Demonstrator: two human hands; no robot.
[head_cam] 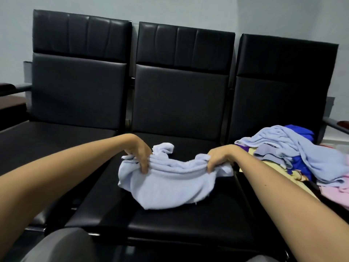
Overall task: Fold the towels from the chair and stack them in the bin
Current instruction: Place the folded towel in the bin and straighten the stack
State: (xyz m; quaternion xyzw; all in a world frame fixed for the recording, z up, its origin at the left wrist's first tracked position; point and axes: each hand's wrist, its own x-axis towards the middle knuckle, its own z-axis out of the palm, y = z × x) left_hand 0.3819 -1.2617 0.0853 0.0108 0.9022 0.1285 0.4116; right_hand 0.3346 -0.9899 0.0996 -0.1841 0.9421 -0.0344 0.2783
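Observation:
A pale blue towel point(166, 188) lies bunched on the middle seat point(185, 222) of a black three-seat bench. My left hand point(140, 155) grips the towel's gathered upper edge on its left side. My right hand point(220, 157) grips the same edge on its right side. The cloth sags between both hands and spreads toward me on the seat. A heap of unfolded towels point(294, 154) in pale blue, deep blue, yellow and pink covers the right seat. No bin is in view.
The left seat point(47, 144) of the bench is bare black leather. Tall black backrests point(181, 95) stand behind the seats against a pale wall. A dark armrest point(334, 123) sits at the right end. My grey-clad knees show at the bottom edge.

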